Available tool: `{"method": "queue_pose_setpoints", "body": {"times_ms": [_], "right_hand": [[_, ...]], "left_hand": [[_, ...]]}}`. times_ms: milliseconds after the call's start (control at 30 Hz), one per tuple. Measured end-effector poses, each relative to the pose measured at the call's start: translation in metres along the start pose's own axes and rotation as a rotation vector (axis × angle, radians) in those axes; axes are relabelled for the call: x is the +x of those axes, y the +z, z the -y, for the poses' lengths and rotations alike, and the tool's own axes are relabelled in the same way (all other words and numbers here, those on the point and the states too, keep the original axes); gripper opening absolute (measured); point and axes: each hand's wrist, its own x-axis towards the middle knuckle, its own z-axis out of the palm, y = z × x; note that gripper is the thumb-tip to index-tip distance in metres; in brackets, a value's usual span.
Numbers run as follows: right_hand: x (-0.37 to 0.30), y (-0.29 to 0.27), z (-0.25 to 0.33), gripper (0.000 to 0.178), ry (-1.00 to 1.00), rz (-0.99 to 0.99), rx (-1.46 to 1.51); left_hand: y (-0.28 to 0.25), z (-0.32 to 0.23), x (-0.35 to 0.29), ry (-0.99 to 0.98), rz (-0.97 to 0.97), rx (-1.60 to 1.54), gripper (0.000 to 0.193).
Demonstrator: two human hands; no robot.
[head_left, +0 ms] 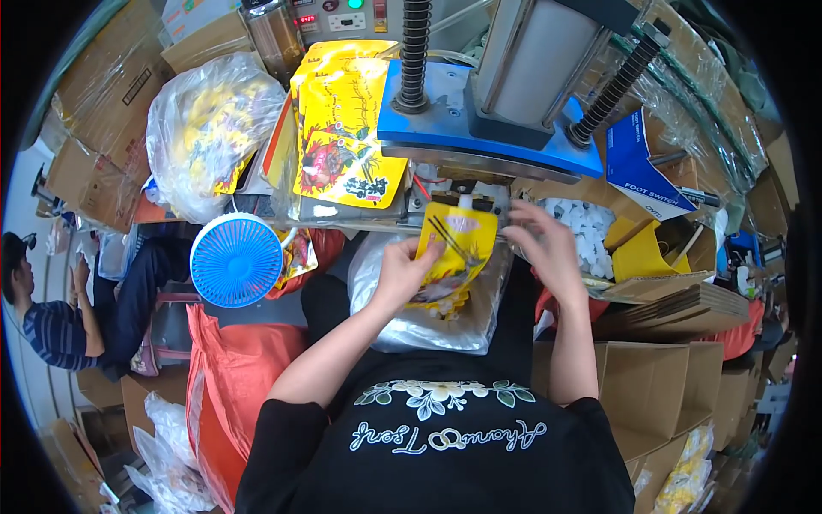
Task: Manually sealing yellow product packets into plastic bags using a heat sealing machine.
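My left hand (402, 272) pinches the left edge of a yellow printed pouch (467, 244) between thumb and fingers. The pouch stands upright, its top against a small metal fixture (441, 203) under the blue press head (514, 146), where a white piece (465, 202) shows at its upper edge. To the right of the pouch, my right hand (550, 257) is raised with fingers bent and apart, and nothing shows between them. Below, an open box lined with clear plastic (390, 313) sits at my lap, with more yellow pouches (445, 307) inside.
A stack of yellow pouches (342, 128) lies left of the press, beside a clear bag of pouches (214, 128). A blue fan (235, 259) stands nearer. White plastic pieces (582, 231) fill a spot at right, near an open carton (659, 287). Another person (64, 321) sits far left.
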Motion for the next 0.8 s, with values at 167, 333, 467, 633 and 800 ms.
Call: {"method": "queue_pose_setpoints", "body": {"times_ms": [167,333,467,633,800], "right_hand": [[-0.018,-0.043,-0.030,0.028,0.108,-0.208,-0.476],[-0.038,-0.030,-0.059,0.025,0.149,0.037,-0.617],[-0.037,-0.029,-0.056,0.027,0.084,0.130,-0.419],[-0.031,-0.029,-0.069,0.025,0.216,0.028,-0.013],[-0.020,-0.023,-0.055,0.020,0.062,-0.180,-0.029]], "left_hand": [[0.017,-0.017,0.025,-0.190,-0.047,-0.568,0.028],[0.011,-0.015,0.030,-0.209,-0.061,-0.605,0.024],[-0.038,-0.038,0.033,0.220,-0.172,0.184,0.033],[-0.099,0.008,0.023,0.518,-0.452,1.077,0.051],[-0.101,-0.016,0.004,0.573,-0.475,0.690,0.006]]}}
